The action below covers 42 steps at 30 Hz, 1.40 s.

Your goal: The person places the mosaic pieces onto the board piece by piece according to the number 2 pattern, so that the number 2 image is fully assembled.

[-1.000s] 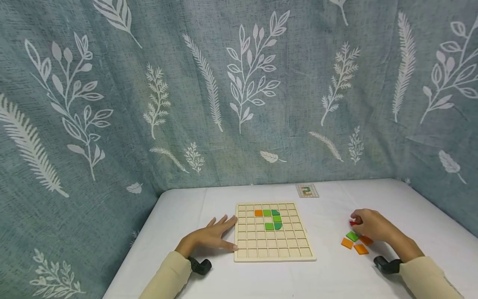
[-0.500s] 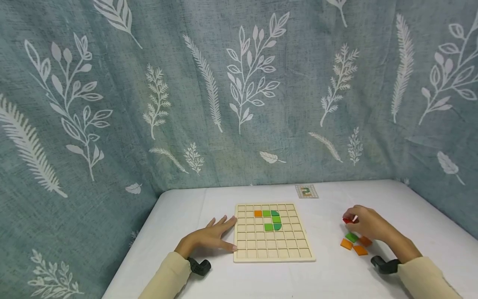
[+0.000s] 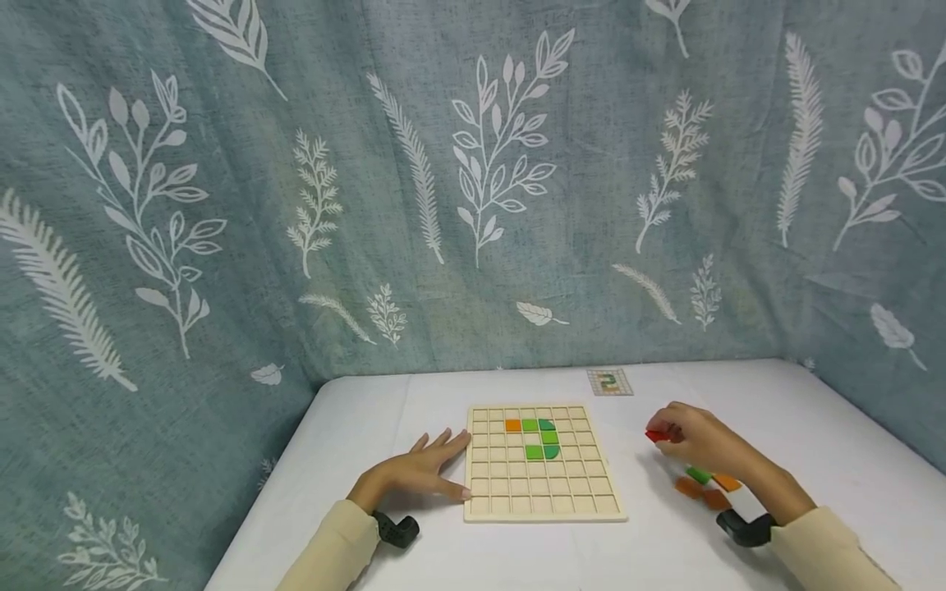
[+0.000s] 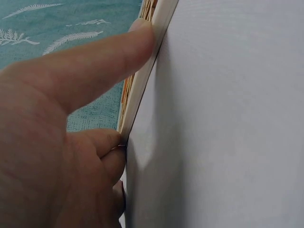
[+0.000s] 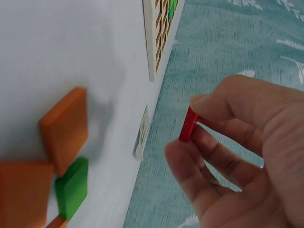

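A red tile (image 5: 188,124), gripped between thumb and fingertips of a person's right hand (image 3: 696,439), hangs to the right of a gridded board (image 3: 547,510), the right wrist view showing it edge-on and slanted. The left hand (image 3: 423,470), farther from the tile, rests spread against the board's left edge. Loose tiles (image 3: 689,487) lie on the white counter (image 3: 621,554) by the right wrist; a card (image 3: 609,382) sits near its far edge, before a leaf-print cloth (image 3: 399,238).
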Motion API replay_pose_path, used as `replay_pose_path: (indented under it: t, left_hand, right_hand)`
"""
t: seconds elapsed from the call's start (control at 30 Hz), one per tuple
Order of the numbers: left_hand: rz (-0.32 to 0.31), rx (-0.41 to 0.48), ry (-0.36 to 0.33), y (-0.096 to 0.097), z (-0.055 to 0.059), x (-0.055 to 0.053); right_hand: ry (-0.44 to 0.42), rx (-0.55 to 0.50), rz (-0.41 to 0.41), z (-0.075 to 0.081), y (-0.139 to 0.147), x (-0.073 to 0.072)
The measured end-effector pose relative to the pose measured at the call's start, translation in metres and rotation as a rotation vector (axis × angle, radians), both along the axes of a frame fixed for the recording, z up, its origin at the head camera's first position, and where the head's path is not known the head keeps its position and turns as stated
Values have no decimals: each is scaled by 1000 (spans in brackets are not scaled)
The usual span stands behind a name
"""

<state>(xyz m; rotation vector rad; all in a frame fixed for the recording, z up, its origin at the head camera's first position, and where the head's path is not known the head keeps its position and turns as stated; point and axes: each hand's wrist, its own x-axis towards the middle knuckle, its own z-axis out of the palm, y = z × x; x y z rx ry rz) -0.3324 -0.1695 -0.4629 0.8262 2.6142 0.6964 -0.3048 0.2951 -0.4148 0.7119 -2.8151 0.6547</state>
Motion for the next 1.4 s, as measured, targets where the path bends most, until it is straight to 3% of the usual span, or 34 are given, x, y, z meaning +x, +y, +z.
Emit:
replay_pose_path:
  t: [0.27, 0.73, 1.03, 1.4]
  left_hand:
    - [14, 0, 16, 1, 5, 0]
    - [17, -26, 10, 2, -1, 0]
    - [25, -28, 9, 1, -2, -2]
    - [21, -21, -6, 2, 1, 1]
  right_hand:
    - [9, 13, 48, 14, -22, -6]
    - [45, 35, 296, 13, -69, -23]
    - [-36, 45, 309, 15, -99, -32]
    - [-64, 51, 414, 11, -130, -39]
